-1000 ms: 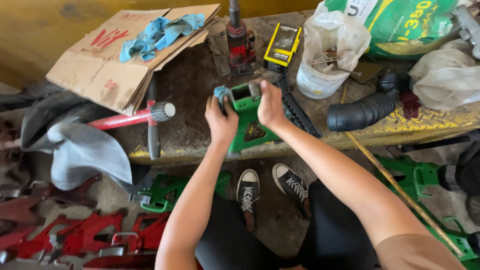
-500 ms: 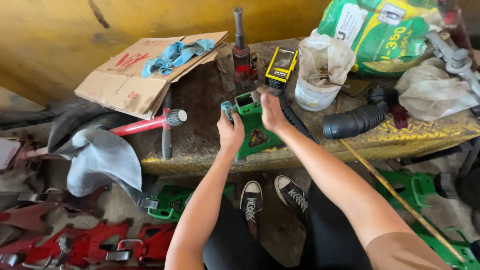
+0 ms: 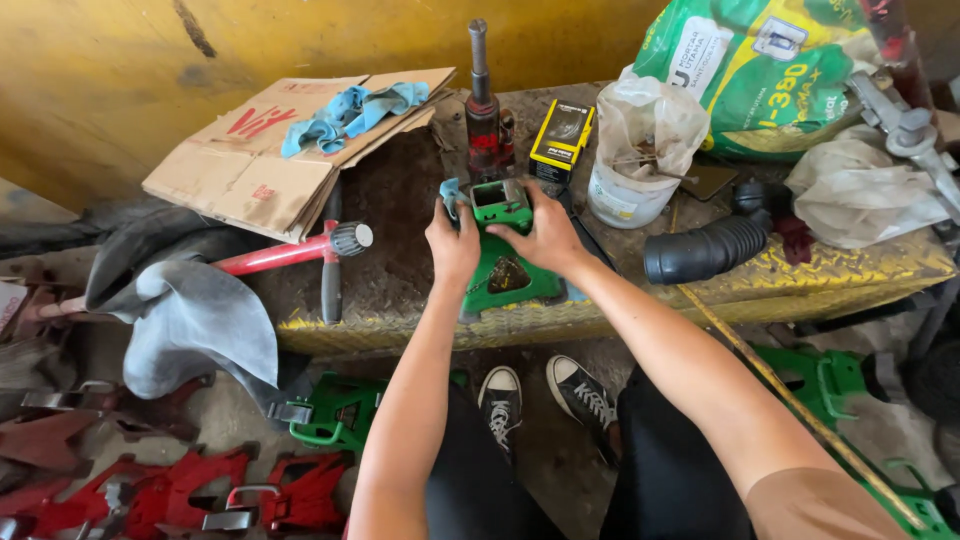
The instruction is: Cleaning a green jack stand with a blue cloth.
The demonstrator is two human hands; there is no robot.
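**Both hands closing on a green part at the bench edge**

A yellow wall is standing behind a worn metal bench (image 3: 420, 325) with a yellow tread-plate front edge. The green metal part (image 3: 505, 262) is sitting upright near the front edge of the bench, roughly at its middle, its square open top facing up.

The left hand (image 3: 452, 243) is gripping the upper left side of the part, fingers curled around a small blue-grey piece at its top corner. The right hand (image 3: 545, 236) is wrapping over the upper right side, thumb lying across the rim; both hands are closed on the part.

Around it: a red bottle jack (image 3: 483, 115) is standing just behind the part, and a yellow-and-black box (image 3: 560, 135) is lying to its right. A white bucket (image 3: 632, 185) lined with a plastic bag is sitting beside the box. A black ribbed hose (image 3: 708, 250) is lying to the right. A flattened cardboard box (image 3: 245, 170) carrying a blue rag (image 3: 350, 110) is resting at the left. A red-handled tool (image 3: 290, 252) is lying across the bench's left end. A green sack (image 3: 770, 70) is leaning at back right.

Below, black sneakers (image 3: 545, 395) are showing on the floor among red (image 3: 200, 490) and green brackets (image 3: 335, 420).
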